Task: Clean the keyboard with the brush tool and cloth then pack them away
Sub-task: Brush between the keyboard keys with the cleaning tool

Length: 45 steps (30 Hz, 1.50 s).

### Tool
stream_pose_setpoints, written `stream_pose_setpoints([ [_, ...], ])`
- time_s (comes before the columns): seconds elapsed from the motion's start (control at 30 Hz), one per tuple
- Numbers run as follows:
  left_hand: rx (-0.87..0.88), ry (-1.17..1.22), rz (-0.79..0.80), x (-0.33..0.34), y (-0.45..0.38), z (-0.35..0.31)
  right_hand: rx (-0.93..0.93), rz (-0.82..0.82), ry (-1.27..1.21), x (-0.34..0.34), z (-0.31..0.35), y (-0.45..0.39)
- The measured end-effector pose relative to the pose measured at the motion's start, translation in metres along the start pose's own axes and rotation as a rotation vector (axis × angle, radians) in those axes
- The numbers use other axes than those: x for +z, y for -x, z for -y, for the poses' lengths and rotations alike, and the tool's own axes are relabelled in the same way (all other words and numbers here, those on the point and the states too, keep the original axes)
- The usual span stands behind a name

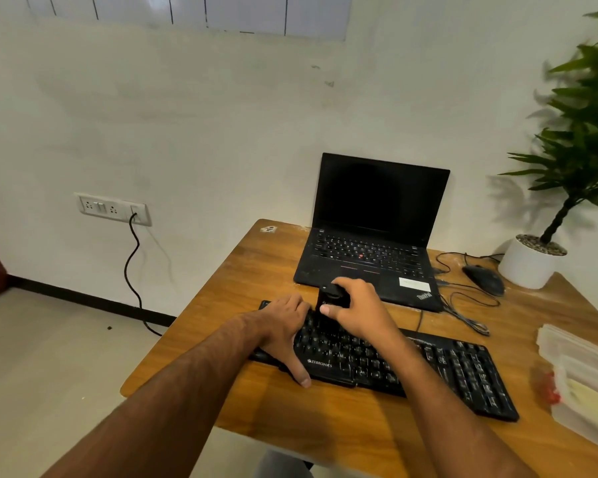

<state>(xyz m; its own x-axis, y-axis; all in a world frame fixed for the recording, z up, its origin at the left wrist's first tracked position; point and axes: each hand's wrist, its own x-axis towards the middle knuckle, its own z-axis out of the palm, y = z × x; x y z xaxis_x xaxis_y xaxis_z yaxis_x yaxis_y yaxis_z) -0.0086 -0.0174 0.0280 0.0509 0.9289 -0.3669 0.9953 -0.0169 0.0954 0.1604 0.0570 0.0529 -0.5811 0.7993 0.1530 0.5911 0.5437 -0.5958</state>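
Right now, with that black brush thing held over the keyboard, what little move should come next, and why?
Probably sweep the brush tool rightward along the key rows. The right hand grips it at the keyboard's upper left end, the left hand rests flat there, steadying it, and the keys to the right lie uncovered and unreached.

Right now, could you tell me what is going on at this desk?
A person is cleaning a black Zebronics keyboard on the wooden desk. The left hand rests on the keyboard's left end, steadying it, while the right hand grips a small black brush tool set on the upper-left keys. An open black laptop sits behind. No cloth is clearly visible.
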Motion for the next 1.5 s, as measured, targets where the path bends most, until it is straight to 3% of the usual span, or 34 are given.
stream_pose_setpoints([
  [0.13,0.001,0.016,-0.004,0.002,0.0,0.0,0.02,-0.109,-0.018,-0.002,-0.003,-0.003],
  [0.37,0.001,0.019,-0.01,0.002,-0.001,0.0,0.026,0.111,-0.065,-0.011,-0.007,-0.01],
  [0.5,0.002,0.019,-0.012,0.002,-0.001,0.0,0.081,-0.035,-0.117,-0.006,-0.017,-0.017],
  [0.67,0.004,0.015,-0.017,0.002,-0.002,0.0,0.012,0.073,-0.184,-0.009,-0.022,-0.019],
  [0.83,0.013,0.008,-0.021,0.001,0.0,-0.001,0.01,-0.049,-0.135,0.002,-0.018,-0.02],
  [0.97,0.017,0.007,-0.021,0.001,-0.001,0.0,-0.035,0.124,-0.157,-0.006,-0.015,-0.022],
  [1.13,0.012,0.01,-0.016,0.001,0.0,-0.001,0.062,-0.035,-0.26,0.003,-0.018,-0.021],
  [1.3,0.002,0.005,-0.017,0.002,-0.002,0.0,0.099,0.097,-0.322,0.002,-0.026,-0.022],
  [1.37,0.001,0.006,-0.011,0.002,-0.002,0.0,0.142,0.041,-0.398,-0.001,-0.024,-0.028],
  [1.5,0.002,0.0,-0.011,0.002,-0.002,-0.001,0.078,-0.035,-0.196,0.015,-0.021,-0.018],
])
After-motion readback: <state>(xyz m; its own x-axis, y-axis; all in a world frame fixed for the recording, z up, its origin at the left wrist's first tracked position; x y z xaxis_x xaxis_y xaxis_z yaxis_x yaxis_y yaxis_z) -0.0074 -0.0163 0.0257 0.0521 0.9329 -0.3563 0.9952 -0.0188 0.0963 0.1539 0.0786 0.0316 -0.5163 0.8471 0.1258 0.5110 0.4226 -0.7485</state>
